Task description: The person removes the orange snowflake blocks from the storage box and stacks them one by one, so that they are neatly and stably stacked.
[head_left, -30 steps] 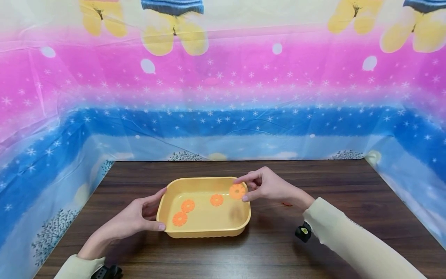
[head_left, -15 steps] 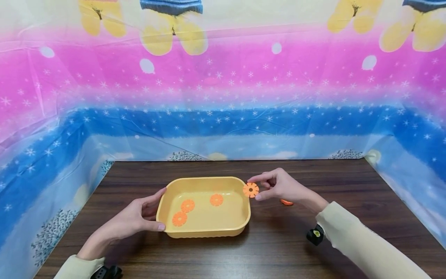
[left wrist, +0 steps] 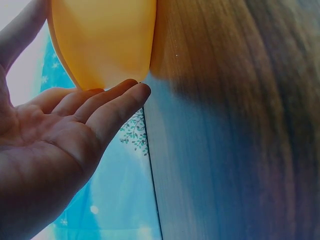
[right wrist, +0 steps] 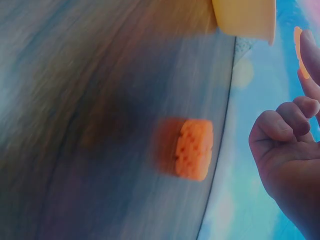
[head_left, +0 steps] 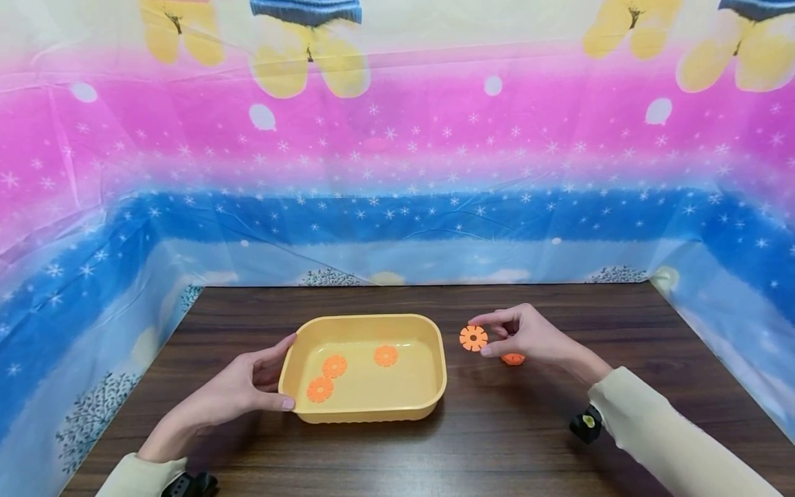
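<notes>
In the head view, my left hand holds the left end of a yellow plastic tray, its thumb at the front corner and a finger at the back corner. Three orange notched discs lie flat inside, two touching at the left. Just right of the tray, my right hand pinches another orange notched disc above the table, between thumb and forefinger. Partly hidden beneath that hand is an orange piece. The right wrist view shows this orange piece as a thick, perforated block on the table.
The dark wood-grain table is bounded at the back and both sides by a printed cloth. A black wrist device sits by the right cuff, and another black device by the left.
The right hand has moved right with its orange disc, from over the tray's right end to beside it. More of the orange piece below shows. The left hand and tray have stayed put.
</notes>
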### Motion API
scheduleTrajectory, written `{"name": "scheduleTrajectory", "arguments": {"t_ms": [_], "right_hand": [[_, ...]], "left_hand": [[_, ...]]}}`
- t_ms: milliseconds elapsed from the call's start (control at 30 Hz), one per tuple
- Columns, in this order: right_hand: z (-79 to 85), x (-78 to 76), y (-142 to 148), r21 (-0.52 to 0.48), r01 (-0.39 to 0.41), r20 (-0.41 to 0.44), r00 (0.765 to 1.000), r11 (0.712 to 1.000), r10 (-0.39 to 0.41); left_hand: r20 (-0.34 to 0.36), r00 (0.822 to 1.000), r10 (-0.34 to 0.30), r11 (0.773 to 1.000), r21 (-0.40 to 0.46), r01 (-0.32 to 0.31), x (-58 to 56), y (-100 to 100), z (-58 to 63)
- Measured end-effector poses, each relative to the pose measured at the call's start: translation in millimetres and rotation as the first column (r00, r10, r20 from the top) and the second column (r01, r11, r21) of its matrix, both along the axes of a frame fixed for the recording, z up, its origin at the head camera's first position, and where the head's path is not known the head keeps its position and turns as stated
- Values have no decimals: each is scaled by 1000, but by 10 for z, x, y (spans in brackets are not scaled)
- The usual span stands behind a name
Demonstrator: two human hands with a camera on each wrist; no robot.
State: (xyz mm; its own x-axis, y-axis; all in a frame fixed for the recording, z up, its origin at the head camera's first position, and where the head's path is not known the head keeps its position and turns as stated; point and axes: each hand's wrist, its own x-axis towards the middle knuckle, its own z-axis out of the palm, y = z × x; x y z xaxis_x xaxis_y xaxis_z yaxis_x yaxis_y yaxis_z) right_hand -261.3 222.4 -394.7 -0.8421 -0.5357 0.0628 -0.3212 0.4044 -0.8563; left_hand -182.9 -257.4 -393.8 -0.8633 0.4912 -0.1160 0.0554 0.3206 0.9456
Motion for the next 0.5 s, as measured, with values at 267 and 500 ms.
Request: {"name": "scheduleTrajectory", "arguments": {"t_ms": [267,500], "right_hand": [[95,114,118,-17,29,30,999,999,-29],[-128,12,341,-11,57,-2,998,998,-57]], "left_hand": [[0,1000,-8,1000,14,8,-11,-7,-23],[-17,1000,-10,1000,5,10,3,-8,-15]]}}
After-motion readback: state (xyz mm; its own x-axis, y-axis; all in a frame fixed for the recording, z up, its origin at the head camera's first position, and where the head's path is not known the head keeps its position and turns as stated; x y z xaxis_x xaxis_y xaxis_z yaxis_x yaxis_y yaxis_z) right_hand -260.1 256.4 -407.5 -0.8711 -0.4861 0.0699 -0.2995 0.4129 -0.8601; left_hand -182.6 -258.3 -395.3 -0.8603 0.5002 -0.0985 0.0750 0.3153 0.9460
